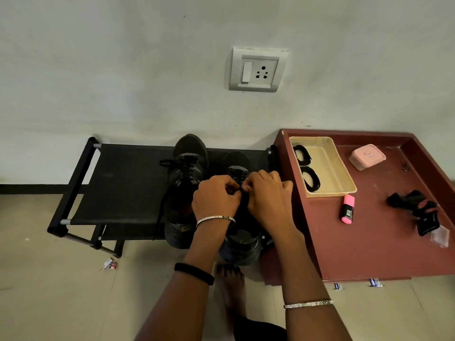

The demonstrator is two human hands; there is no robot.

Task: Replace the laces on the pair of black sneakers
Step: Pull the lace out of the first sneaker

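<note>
Two black sneakers stand side by side on a black rack (118,183), toes toward the wall. The left sneaker (187,158) has loose black laces spilling over its side. Over the tongue of the right sneaker (236,163) my left hand (214,200) and my right hand (268,193) meet, and each pinches the black lace (240,190) between fingertips. Most of that sneaker's lacing is hidden under my hands. Two coiled black laces (310,179) lie in a beige tray (330,168) to the right.
A dark red cabinet top (369,242) stands right of the rack, holding the tray, a pink highlighter (347,209), a pink box (366,156) and black clips (416,207). My bare foot (232,286) is on the tiled floor below the shoes. A scrap of wrapper (109,264) lies on the floor.
</note>
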